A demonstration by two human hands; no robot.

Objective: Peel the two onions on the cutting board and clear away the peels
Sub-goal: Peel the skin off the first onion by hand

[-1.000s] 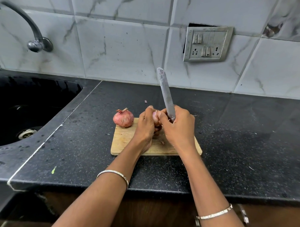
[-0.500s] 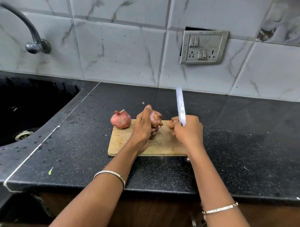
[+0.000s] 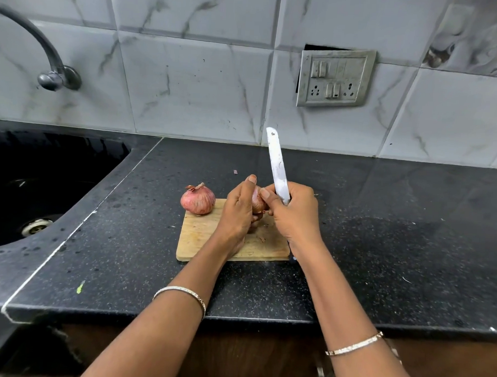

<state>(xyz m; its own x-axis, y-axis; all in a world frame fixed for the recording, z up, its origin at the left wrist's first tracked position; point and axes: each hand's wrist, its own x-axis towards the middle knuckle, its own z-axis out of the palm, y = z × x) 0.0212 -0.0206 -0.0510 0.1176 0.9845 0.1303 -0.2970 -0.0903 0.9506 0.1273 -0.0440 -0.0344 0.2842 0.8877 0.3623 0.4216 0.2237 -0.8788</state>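
Sink (image 3: pixel 45 175), left of frame: a black basin set into the table (image 3: pixel 381 235). A metal drain (image 3: pixel 36 226) shows at its bottom. A curved tap (image 3: pixel 53 66) is mounted on the wall at upper left, above the basin.

Board (image 3: pixel 200 237), centre of frame: wooden, lying flat on the table. The second onion (image 3: pixel 197 199) sits at the board's upper-left corner with its skin on, apart from both hands. A few reddish peel bits (image 3: pixel 261 239) lie on the board near the right wrist.

Left hand (image 3: pixel 236 207): fingers curled round the held onion (image 3: pixel 258 201), which is held over the board's middle. Most of this onion is hidden between the hands, so how much skin it has left cannot be told.

Right hand (image 3: pixel 294 212): closed round the handle of the knife (image 3: pixel 277 166), with the thumb lying against the held onion. The blade points up the frame toward the wall. The handle is almost wholly hidden in the fist.

Each wrist wears a thin metal bangle.

Table: black speckled stone with a pale seam running beside the sink. A green fleck (image 3: pixel 80 287) lies at lower left near the front edge. A small reddish scrap (image 3: pixel 235 171) lies beyond the board.

Wall (image 3: pixel 189 82): grey marbled tiles. A metal switch plate (image 3: pixel 335 77) at upper right sits askew, with a dark gap along its top and left edges.
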